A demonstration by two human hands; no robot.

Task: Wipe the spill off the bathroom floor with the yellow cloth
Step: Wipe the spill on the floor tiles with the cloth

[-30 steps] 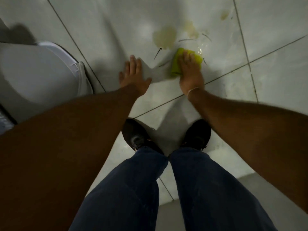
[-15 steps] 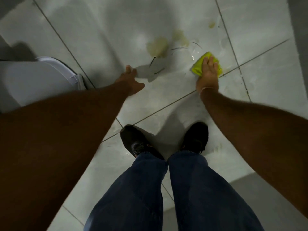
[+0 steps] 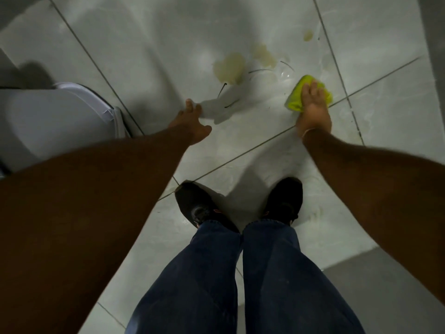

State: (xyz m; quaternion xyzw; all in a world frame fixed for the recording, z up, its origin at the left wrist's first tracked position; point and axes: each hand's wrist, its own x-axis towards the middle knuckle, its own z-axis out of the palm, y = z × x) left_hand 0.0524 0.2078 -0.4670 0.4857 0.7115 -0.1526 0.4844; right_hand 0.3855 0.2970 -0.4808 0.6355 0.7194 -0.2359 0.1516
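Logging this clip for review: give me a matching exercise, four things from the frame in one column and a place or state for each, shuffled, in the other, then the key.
Things
1. crumpled yellow cloth
2. large yellowish-brown puddle
3. bare left hand
4. white plastic toilet lid

Places or states
A. at the left edge of the view
B. pressed to the grey tiled floor under the right hand
C. holds nothing, fingers spread
D. unwiped, left of the cloth

Pairs: 1-B, 2-D, 3-C, 4-A
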